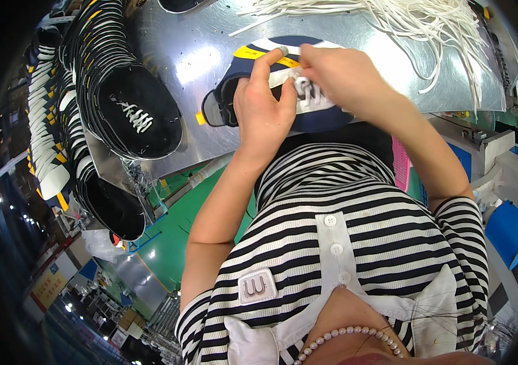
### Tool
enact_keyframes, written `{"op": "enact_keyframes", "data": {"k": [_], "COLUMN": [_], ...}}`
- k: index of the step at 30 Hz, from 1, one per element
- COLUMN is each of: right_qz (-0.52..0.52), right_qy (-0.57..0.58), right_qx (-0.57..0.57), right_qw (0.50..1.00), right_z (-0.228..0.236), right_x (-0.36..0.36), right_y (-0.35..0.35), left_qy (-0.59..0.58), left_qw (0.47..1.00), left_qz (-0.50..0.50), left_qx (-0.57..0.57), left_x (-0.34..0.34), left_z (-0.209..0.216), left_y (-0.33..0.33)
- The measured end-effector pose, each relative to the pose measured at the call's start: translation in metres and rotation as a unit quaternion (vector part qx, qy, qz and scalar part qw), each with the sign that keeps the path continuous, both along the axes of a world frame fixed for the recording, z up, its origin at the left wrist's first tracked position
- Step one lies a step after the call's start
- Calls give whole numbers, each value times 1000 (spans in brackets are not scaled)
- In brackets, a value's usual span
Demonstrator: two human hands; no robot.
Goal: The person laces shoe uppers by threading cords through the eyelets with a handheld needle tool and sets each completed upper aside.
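Observation:
A navy shoe upper (pixel 323 120) with white and yellow trim lies on the metal table in front of me. White shoelace (pixel 315 98) crosses its eyelet strip, with a loop standing up between my hands. My left hand (pixel 264 104) grips the upper near its heel opening, index finger stretched over the yellow trim and thumb beside the lace. A silvery band wraps that index fingertip. My right hand (pixel 347 76) is over the laced part, its fingers closed and slightly blurred; what they pinch is hidden.
The metal table (pixel 210 30) carries a heap of loose white laces (pixel 386 15) at the far right. Nested rows of dark shoe uppers (pixel 134 112) stand along the left edge. A pink basket (pixel 400 164) shows beside my lap, and a blue bin (pixel 507 234) at the right.

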State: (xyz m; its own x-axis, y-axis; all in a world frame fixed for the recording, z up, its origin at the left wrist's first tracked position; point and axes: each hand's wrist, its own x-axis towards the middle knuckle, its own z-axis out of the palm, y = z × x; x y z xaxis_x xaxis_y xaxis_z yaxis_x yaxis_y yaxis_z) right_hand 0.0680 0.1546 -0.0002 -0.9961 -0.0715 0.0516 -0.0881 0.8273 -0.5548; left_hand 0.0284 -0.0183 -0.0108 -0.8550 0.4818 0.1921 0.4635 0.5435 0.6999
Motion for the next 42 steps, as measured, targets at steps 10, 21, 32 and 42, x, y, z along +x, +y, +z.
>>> {"op": "enact_keyframes", "data": {"k": [10,21,32,42], "right_qz": [-188,24,28,-1], "right_qy": [133,202,290,271], "right_qx": [-174,-64,-176,-126], "right_qw": [957,977,940,954], "right_z": [-38,-19,-6,-31], "right_x": [12,15,18,8], "right_y": [6,3,13,6], "left_qy": [-214,-462,-418,-439], "left_qw": [968,867,892,883], "left_qz": [8,-4,16,-18], "left_qx": [134,185,174,165], "left_x": [-15,-25,-25,-29], "left_z": [-1,30,23,22], "left_y": [3,-1,0,4]}}
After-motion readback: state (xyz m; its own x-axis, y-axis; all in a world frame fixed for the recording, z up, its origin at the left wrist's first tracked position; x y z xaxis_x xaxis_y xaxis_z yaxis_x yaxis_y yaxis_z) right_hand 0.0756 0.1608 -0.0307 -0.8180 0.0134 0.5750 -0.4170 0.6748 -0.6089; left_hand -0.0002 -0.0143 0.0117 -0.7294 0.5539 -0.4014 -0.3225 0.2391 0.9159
